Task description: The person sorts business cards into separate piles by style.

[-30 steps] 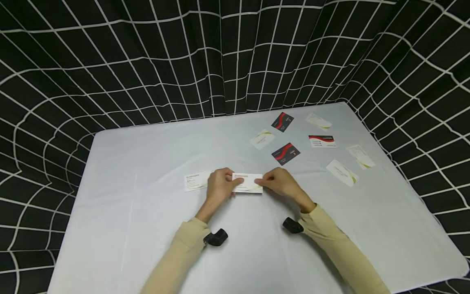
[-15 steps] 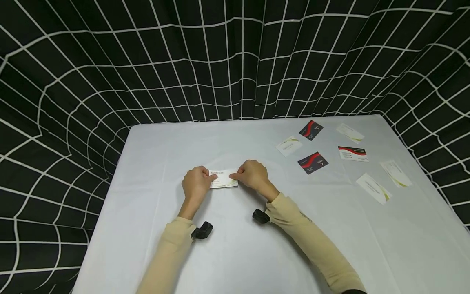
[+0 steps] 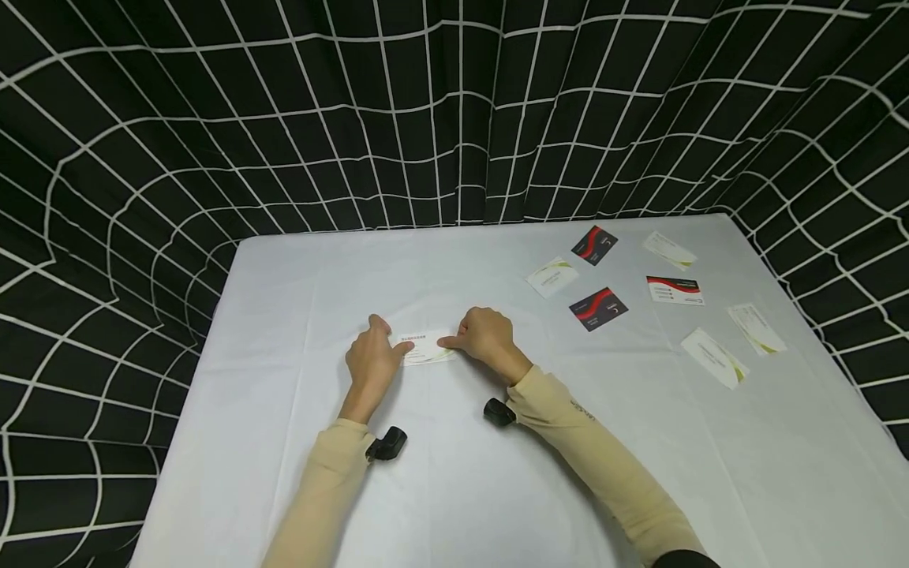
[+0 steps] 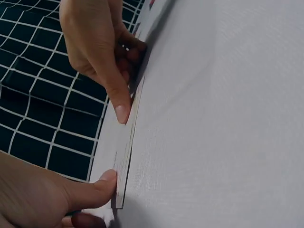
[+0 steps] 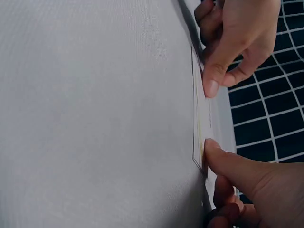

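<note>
A small stack of white business cards (image 3: pixel 426 347) with red print and a green-gold curve lies low on the white cloth in the head view. My left hand (image 3: pixel 371 361) is at its left end, thumb over the top card and index finger stretched beyond the edge. At the opposite end, my right hand (image 3: pixel 486 339) pinches the stack, its thumb on top and its other fingers curled behind. In the left wrist view the stack's layered edges (image 4: pixel 124 175) show side on. My right thumb (image 5: pixel 213 149) presses near a corner in the right wrist view.
Several loose cards lie at the right back: dark cards with red waves (image 3: pixel 599 308), a white card with a black-and-red band (image 3: pixel 675 290), and white cards with green corners (image 3: pixel 714 358). Behind the table hangs a black curtain with a white grid (image 3: pixel 469 118).
The held cards have come left and down onto the card lying at the left. The left index finger has since stretched away from the edge. The head view has shifted.
</note>
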`<action>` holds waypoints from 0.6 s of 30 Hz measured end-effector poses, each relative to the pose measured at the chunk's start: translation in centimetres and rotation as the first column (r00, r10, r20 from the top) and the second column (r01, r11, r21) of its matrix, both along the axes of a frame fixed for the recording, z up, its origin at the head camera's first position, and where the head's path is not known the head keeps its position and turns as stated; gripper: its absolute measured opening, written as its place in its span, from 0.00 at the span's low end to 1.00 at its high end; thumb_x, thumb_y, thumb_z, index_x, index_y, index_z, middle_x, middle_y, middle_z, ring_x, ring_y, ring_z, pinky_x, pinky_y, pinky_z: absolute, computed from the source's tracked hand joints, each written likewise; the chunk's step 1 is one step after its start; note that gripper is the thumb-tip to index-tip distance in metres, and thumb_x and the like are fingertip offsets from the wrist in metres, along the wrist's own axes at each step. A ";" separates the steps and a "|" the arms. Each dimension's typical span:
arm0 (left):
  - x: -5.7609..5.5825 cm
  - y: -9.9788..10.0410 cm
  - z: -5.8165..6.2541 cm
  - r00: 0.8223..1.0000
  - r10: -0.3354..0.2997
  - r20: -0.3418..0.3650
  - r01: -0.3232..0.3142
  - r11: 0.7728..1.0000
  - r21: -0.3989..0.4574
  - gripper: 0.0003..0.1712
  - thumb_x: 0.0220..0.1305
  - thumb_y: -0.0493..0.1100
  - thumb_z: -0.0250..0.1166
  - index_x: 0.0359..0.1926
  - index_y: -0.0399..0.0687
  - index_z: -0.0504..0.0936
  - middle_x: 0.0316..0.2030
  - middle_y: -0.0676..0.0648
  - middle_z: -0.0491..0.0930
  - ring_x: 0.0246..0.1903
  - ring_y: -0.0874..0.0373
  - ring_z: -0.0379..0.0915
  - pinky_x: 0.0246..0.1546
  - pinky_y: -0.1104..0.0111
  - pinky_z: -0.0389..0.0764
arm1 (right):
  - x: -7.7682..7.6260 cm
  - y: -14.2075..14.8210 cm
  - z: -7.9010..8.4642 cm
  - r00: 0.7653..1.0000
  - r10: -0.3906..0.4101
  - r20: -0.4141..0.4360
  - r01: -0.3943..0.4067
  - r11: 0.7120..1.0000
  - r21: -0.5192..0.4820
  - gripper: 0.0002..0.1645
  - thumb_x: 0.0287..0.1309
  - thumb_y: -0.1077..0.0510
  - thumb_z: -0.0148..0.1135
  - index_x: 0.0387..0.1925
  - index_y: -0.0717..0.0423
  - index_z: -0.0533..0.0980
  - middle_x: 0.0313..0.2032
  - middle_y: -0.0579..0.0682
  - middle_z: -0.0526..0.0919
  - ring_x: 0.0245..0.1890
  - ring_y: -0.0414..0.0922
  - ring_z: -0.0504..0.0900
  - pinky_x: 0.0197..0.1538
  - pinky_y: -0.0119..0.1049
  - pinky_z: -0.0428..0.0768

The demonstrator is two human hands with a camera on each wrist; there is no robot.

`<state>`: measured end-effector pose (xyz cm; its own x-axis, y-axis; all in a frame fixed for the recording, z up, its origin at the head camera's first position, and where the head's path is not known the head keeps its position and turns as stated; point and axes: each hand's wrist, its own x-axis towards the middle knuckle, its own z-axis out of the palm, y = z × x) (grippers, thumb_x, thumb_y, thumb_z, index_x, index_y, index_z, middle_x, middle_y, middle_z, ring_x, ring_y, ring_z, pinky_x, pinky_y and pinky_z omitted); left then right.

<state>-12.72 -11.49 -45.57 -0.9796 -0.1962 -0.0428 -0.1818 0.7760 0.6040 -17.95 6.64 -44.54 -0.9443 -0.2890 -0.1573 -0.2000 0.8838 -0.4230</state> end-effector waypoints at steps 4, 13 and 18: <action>0.0 0.2 0.1 0.999 -0.028 0.025 0.028 1.000 0.010 0.17 0.60 0.45 0.71 0.39 0.36 0.77 0.20 0.45 0.76 0.17 0.56 0.64 0.25 0.62 0.70 | 0.0 0.3 0.1 1.000 -0.006 -0.004 0.006 1.000 -0.008 0.32 0.48 0.39 0.73 0.06 0.50 0.67 0.08 0.40 0.62 0.12 0.35 0.58 0.16 0.27 0.55; 0.0 -0.2 0.4 0.999 -0.007 0.052 0.004 0.999 0.051 0.17 0.67 0.47 0.64 0.40 0.34 0.77 0.23 0.43 0.78 0.17 0.57 0.66 0.22 0.66 0.68 | -0.5 1.8 0.4 0.994 0.005 0.105 0.015 0.982 -0.189 0.29 0.53 0.39 0.71 0.09 0.52 0.74 0.09 0.39 0.64 0.14 0.35 0.58 0.19 0.27 0.56; -0.2 0.2 0.9 0.999 -0.009 -0.030 0.013 0.990 0.137 0.16 0.68 0.46 0.62 0.40 0.32 0.78 0.21 0.44 0.77 0.14 0.59 0.65 0.17 0.69 0.67 | 0.4 6.1 0.9 0.998 -0.048 0.049 0.058 0.971 -0.230 0.19 0.54 0.42 0.71 0.22 0.53 0.83 0.17 0.43 0.77 0.19 0.38 0.69 0.25 0.31 0.65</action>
<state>-12.87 -11.34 -44.71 -0.9829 -0.1801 -0.0394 -0.1544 0.6872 0.7099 -17.57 12.76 -43.65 -0.9532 -0.2716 -0.1326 -0.1325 0.7697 -0.6245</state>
